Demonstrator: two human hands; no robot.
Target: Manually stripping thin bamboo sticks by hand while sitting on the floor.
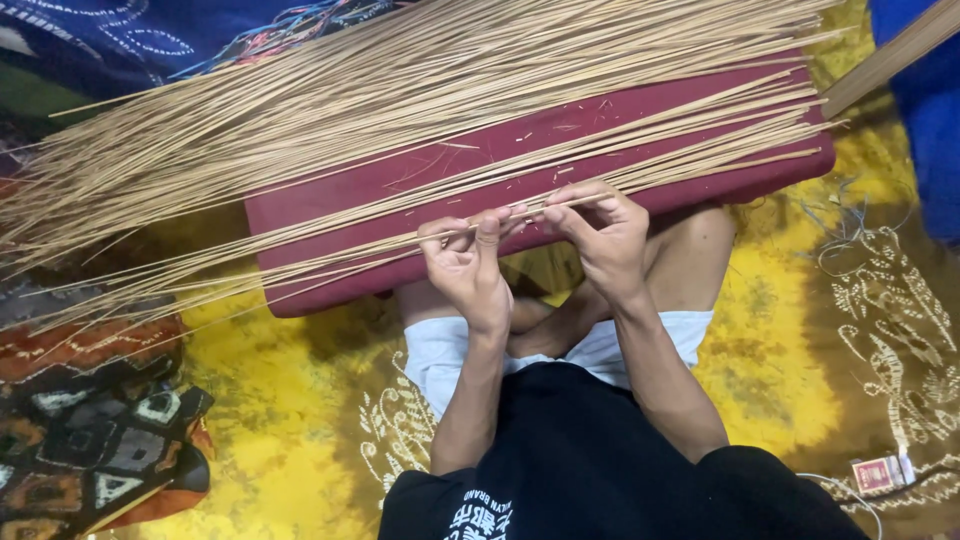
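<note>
Basically thin, pale, long stick w/ left hand & right hand both pinching it.

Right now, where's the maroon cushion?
Head view, centre: the maroon cushion lies across the person's lap, under the spread of thin sticks, just beyond the left hand and right hand.

A dense fan of thin sticks covers the upper and left part of the maroon cushion, leaving no gap for a hand there. A bare strip of cushion shows at centre, between the upper fan and the lower sticks. The left hand and right hand occupy the near edge, touching one stick. The crossed legs block the space beneath the cushion. The yellow cloth at lower left lies open; the patterned fabric bounds it further left.
</note>
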